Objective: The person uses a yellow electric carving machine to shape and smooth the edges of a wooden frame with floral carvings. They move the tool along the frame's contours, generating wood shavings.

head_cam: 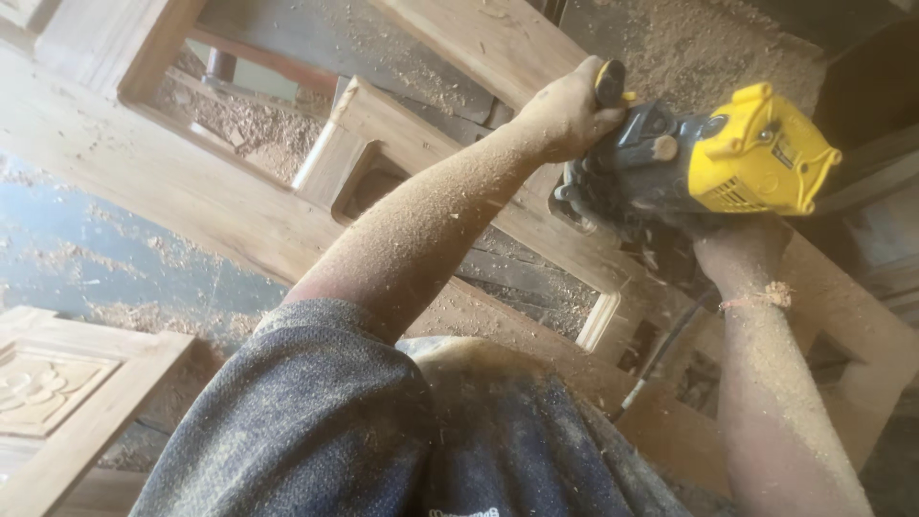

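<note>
Both hands grip one power tool. The left hand (567, 115) closes over the black knob on top of the tool, its forearm crossing the view and coated with sawdust. The right hand (742, 251) holds the tool from below, near the yellow motor housing; its fingers are mostly hidden by the tool body, so we cannot tell how they wrap, though the wrist bears the weight. A thin string is tied round that wrist.

The power tool (699, 163), yellow and black, is pressed against the wooden door frame (402, 124), at a moulded rail beside a rectangular opening. Its cutting part is hidden under the body, so we cannot see where it bites. A cord (661, 349) hangs down from it.

We judge the work to be well under way: loose sawdust (249, 129) lies thick in the recesses and on the hands, and several edges of the frame already show a stepped profile. How much of the rail is left to shape cannot be told, since the tool covers it.

Around the frame we note a carved wooden panel (48, 383) at lower left, and a dusty floor (86, 249) beyond. The person's grey shirt (383, 431) fills the foreground and hides the nearer part of the frame. The cord runs close to the right forearm and could snag.
</note>
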Tool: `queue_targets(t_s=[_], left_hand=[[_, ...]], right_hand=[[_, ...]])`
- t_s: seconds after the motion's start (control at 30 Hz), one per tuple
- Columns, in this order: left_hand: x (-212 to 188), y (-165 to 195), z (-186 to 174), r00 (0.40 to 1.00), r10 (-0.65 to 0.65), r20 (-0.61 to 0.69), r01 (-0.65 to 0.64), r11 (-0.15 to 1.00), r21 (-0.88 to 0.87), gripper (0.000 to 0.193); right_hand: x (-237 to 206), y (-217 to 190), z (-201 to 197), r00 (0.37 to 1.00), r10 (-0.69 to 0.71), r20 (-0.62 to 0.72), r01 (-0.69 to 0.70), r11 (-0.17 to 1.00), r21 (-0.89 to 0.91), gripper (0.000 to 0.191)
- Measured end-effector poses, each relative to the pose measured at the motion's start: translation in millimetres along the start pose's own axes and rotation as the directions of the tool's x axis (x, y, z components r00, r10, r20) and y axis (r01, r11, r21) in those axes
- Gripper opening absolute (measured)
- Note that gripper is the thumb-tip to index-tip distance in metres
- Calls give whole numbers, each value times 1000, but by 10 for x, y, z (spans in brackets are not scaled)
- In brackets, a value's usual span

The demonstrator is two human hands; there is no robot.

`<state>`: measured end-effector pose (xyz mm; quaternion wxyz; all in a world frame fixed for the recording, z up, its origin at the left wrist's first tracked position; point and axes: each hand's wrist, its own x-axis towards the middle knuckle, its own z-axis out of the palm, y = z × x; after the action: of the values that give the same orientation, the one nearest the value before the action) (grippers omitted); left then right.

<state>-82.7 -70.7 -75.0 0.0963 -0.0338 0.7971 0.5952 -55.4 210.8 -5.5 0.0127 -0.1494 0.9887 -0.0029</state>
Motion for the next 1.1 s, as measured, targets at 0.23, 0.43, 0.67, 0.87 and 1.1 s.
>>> queue_targets(t_s=[0.23,0.43,0.67,0.87,1.1], left_hand=[[-21,-1,-28,1000,8,-4,-8,999,49,51],[-275,-68,-36,997,79,-2,-79,995,66,52],[-575,-33,-84,994,-61,95,63,998,-27,59],[-739,-101,-62,998,68,1,-68,997,19,53],[-642,-219,-42,996,93,16,-93,996,-19,55]], right_hand=[[-79,53,1,975,188,121,-194,980,40,59],[-278,-104,-6,981,147,129,-143,989,-40,48],[-687,-463,-193,952,234,196,-258,961,105,50],[-798,-492,-144,925,283,253,-287,958,-22,54],[-847,-382,-44,918,307,252,-305,951,-50,68]])
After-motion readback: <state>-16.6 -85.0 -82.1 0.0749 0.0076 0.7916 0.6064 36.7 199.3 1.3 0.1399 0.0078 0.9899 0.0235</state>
